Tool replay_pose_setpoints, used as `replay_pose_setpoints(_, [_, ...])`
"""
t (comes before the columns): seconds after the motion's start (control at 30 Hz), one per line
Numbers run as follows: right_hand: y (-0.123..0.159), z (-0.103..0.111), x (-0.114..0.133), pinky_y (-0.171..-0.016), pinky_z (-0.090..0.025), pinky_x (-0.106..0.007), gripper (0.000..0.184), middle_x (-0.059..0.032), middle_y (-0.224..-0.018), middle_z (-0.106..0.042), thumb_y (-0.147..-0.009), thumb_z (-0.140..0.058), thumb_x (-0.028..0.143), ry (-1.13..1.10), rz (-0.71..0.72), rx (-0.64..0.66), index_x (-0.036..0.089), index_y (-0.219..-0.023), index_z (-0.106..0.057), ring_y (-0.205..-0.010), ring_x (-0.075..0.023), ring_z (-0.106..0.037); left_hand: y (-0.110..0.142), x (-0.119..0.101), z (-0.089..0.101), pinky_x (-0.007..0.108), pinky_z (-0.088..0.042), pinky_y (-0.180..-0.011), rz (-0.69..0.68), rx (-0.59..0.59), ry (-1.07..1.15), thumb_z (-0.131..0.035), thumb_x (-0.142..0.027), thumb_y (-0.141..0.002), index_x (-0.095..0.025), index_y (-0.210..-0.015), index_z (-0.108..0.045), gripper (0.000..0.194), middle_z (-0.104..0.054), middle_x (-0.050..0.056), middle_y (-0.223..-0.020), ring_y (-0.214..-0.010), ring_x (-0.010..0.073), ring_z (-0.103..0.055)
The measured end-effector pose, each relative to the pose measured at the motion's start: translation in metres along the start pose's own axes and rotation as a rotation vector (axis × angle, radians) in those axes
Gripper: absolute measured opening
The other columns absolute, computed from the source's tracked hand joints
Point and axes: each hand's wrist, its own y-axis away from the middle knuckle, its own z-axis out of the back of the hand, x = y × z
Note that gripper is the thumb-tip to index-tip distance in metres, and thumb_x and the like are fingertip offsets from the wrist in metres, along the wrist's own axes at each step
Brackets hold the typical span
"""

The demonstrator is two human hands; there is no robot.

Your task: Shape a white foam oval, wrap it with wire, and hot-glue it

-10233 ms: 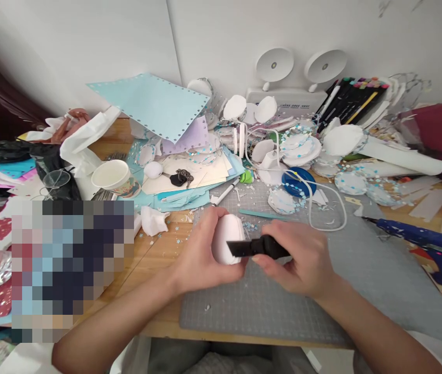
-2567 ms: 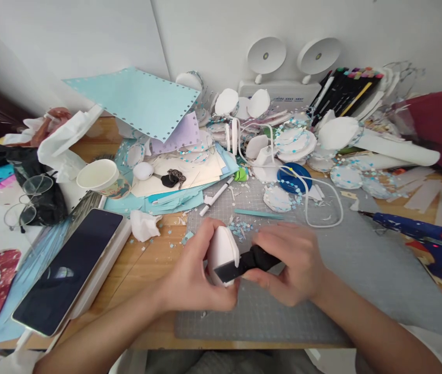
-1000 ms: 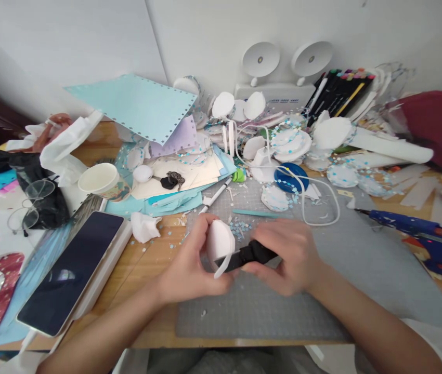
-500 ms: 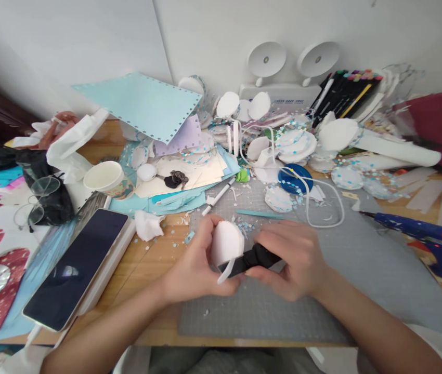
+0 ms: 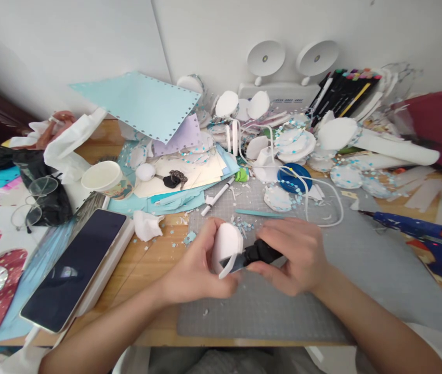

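My left hand (image 5: 195, 267) is closed round a white foam disc (image 5: 226, 244), held upright on its edge above the grey cutting mat (image 5: 361, 280). My right hand (image 5: 295, 254) grips a black-handled knife (image 5: 254, 254). Its blade lies against the lower edge of the disc, where a thin white strip curls away. Both hands sit close together at the mat's near left part.
A phone (image 5: 75, 267) on a white case lies at the left. A paper cup (image 5: 106, 179), glasses (image 5: 36, 200), a white pen (image 5: 217, 196) and piles of paper and foam discs crowd the back. A blue glue gun (image 5: 419, 231) rests at the right.
The knife blade has worked round the disc's edge since ten seconds ago; a thin white strip now peels off at the bottom. The hands have stayed in the same spot.
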Motion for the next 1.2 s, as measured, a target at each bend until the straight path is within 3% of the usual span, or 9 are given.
replay_pose_setpoints(0.13, [0.0,0.0,-0.007,-0.05,-0.031,-0.028,0.04,-0.0024,-0.054,-0.055,-0.086,-0.048,0.051,0.011,-0.042,-0.065,0.017,-0.065,-0.054,-0.049,-0.0141,-0.049,0.004,0.002,0.0,0.018,-0.026,-0.047,0.051,0.078,0.112,-0.063,-0.015,-0.067,-0.022,-0.091,-0.033,0.039,-0.038,-0.007,-0.074,-0.054,0.0051,-0.032])
replay_pose_setpoints(0.23, [0.0,0.002,-0.016,-0.048,-0.03,-0.027,0.036,-0.0008,-0.052,-0.052,-0.088,-0.049,0.046,0.042,-0.139,-0.092,0.018,-0.066,-0.054,-0.047,-0.0134,-0.048,0.008,0.005,0.0,0.018,-0.028,-0.048,-0.015,0.123,0.113,-0.063,-0.009,-0.064,-0.024,-0.094,-0.033,0.045,-0.036,-0.006,-0.075,-0.057,0.0059,-0.033])
replay_pose_setpoints(0.33, [0.0,0.003,-0.021,-0.047,-0.029,-0.026,0.033,0.0009,-0.05,-0.049,-0.088,-0.05,0.043,0.054,-0.21,-0.095,0.018,-0.067,-0.054,-0.045,-0.0121,-0.045,0.009,0.007,0.0,0.019,-0.029,-0.051,-0.056,0.088,0.022,-0.063,-0.008,-0.064,-0.024,-0.097,-0.032,0.048,-0.034,-0.005,-0.078,-0.061,0.0074,-0.034])
replay_pose_setpoints(0.5, [0.002,0.0,-0.013,-0.049,-0.031,-0.027,0.032,-0.0011,-0.054,-0.053,-0.086,-0.05,0.045,-0.048,-0.11,-0.071,0.018,-0.069,-0.053,-0.048,-0.0136,-0.047,0.006,0.006,0.006,0.023,-0.033,-0.058,-0.178,-0.052,-0.232,-0.066,-0.019,-0.07,-0.023,-0.098,-0.035,0.041,-0.032,-0.003,-0.082,-0.068,0.0106,-0.033])
replay_pose_setpoints(0.63, [0.003,-0.005,-0.002,-0.05,-0.029,-0.028,0.037,-0.0009,-0.054,-0.05,-0.086,-0.047,0.048,-0.103,-0.043,-0.007,0.017,-0.067,-0.052,-0.048,-0.0134,-0.043,0.002,0.004,0.009,0.025,-0.036,-0.065,-0.245,-0.154,-0.457,-0.064,-0.014,-0.067,-0.022,-0.104,-0.037,0.047,-0.039,-0.001,-0.089,-0.076,0.0136,-0.04])
replay_pose_setpoints(0.8, [0.002,-0.008,0.005,-0.049,-0.024,-0.028,0.043,0.0012,-0.051,-0.042,-0.088,-0.042,0.051,-0.094,-0.003,0.037,0.018,-0.061,-0.048,-0.046,-0.0123,-0.036,0.003,0.002,0.006,0.026,-0.04,-0.068,-0.233,-0.135,-0.47,-0.066,-0.02,-0.068,-0.021,-0.111,-0.036,0.053,-0.044,0.002,-0.099,-0.083,0.016,-0.046])
replay_pose_setpoints(0.93, [0.002,-0.008,0.005,-0.05,-0.026,-0.028,0.042,0.0002,-0.052,-0.044,-0.088,-0.043,0.051,-0.096,-0.014,0.021,0.018,-0.062,-0.049,-0.047,-0.0129,-0.038,0.003,0.001,0.003,0.023,-0.038,-0.058,-0.153,-0.11,-0.454,-0.066,-0.018,-0.064,-0.021,-0.113,-0.035,0.058,-0.044,-0.001,-0.087,-0.069,0.0127,-0.044])
replay_pose_setpoints(1.07, [0.003,-0.007,0.004,-0.05,-0.027,-0.028,0.039,-0.0002,-0.052,-0.045,-0.087,-0.045,0.049,-0.108,-0.024,-0.013,0.017,-0.064,-0.05,-0.047,-0.0133,-0.039,0.001,0.0,0.006,0.031,-0.041,-0.075,-0.292,-0.126,-0.576,-0.068,-0.022,-0.067,-0.02,-0.106,-0.044,0.046,-0.048,0.003,-0.096,-0.087,0.0196,-0.048])
replay_pose_setpoints(1.2, [0.001,-0.006,0.004,-0.049,-0.026,-0.028,0.04,-0.0011,-0.053,-0.047,-0.087,-0.045,0.048,-0.093,-0.016,-0.008,0.016,-0.064,-0.051,-0.047,-0.0135,-0.04,0.0,0.001,0.009,0.033,-0.041,-0.081,-0.352,-0.111,-0.647,-0.065,-0.022,-0.072,-0.022,-0.122,-0.041,0.056,-0.046,0.006,-0.107,-0.1,0.0226,-0.045])
